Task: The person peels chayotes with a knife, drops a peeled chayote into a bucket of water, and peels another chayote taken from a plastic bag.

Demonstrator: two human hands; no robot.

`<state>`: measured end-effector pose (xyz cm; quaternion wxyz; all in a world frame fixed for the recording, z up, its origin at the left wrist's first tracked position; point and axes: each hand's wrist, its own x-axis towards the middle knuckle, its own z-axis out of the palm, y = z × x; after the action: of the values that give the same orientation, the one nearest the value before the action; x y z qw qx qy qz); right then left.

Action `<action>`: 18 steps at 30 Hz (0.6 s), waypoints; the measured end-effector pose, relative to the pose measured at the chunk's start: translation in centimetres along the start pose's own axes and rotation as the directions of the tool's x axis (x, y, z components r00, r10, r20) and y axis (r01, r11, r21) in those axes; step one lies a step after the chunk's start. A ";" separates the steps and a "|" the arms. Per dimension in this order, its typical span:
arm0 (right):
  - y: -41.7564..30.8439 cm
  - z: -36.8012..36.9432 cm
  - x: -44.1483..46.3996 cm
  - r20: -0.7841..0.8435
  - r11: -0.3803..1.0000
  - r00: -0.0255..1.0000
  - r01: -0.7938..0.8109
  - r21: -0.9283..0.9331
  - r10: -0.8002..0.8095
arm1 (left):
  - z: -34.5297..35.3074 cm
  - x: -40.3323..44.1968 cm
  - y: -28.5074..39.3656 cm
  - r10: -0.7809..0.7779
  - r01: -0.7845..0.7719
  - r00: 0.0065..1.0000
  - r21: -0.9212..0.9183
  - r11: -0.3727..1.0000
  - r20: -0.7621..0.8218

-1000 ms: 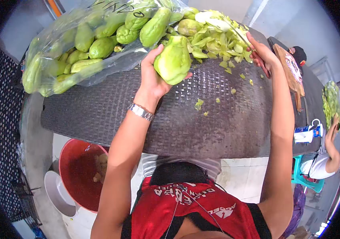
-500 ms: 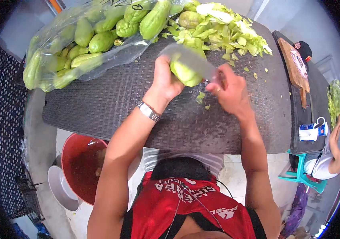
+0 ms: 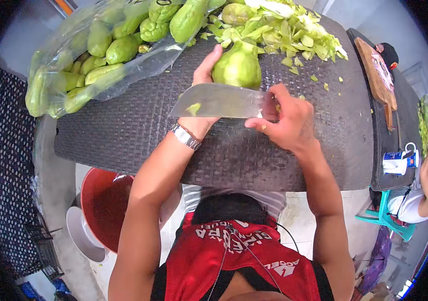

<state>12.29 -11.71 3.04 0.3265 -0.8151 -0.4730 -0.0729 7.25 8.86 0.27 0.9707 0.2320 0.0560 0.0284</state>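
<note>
Knife (image 3: 219,100) has swung closer in (green scrap (image 3: 193,109) aboard), gripped in the right hand (image 3: 288,118); left hand (image 3: 204,74) cradles the chayote (image 3: 237,67) over the table (image 3: 138,135). Seemingly peeling; another stroke needs steady support.

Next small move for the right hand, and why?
Probably lift the knife clear of the left hand: the right hand grips it with the blade crossing in front of the palm side near the wrist, and the left hand is busy holding the chayote. Whether the blade touches skin, I can't tell.
</note>
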 end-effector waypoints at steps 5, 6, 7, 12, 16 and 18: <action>-0.1 1.0 -0.1 -0.036 0.994 0.994 0.099 -0.037 -0.100 | 0.0 0.4 -1.1 0.098 -0.084 0.990 0.135 0.987 -0.098; -0.1 1.1 -0.1 -0.060 0.993 0.992 0.110 -0.032 -0.112 | 0.2 0.2 -1.1 0.079 -0.069 0.993 0.104 0.992 -0.092; 0.0 1.2 -0.2 -0.058 0.995 0.993 0.098 -0.036 -0.100 | 0.6 0.0 -1.1 0.059 -0.053 0.995 0.071 0.996 -0.085; 0.2 1.3 0.0 -0.064 0.996 0.995 0.074 -0.041 -0.076 | 1.4 -0.3 -1.3 0.063 -0.060 0.996 0.059 0.996 -0.057; 0.5 1.2 0.1 -0.059 0.997 0.997 0.052 -0.064 -0.056 | 1.1 -0.3 -1.2 0.072 -0.072 0.997 0.020 0.997 -0.037; 0.8 0.7 0.3 -0.018 0.996 1.000 -0.004 -0.089 0.003 | 1.0 -0.2 -1.2 0.104 -0.103 0.994 0.021 0.994 -0.032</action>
<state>13.02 -11.35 2.25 0.2941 -0.8290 -0.4648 -0.1007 7.20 7.36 0.59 0.9646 0.2433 0.0604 0.0820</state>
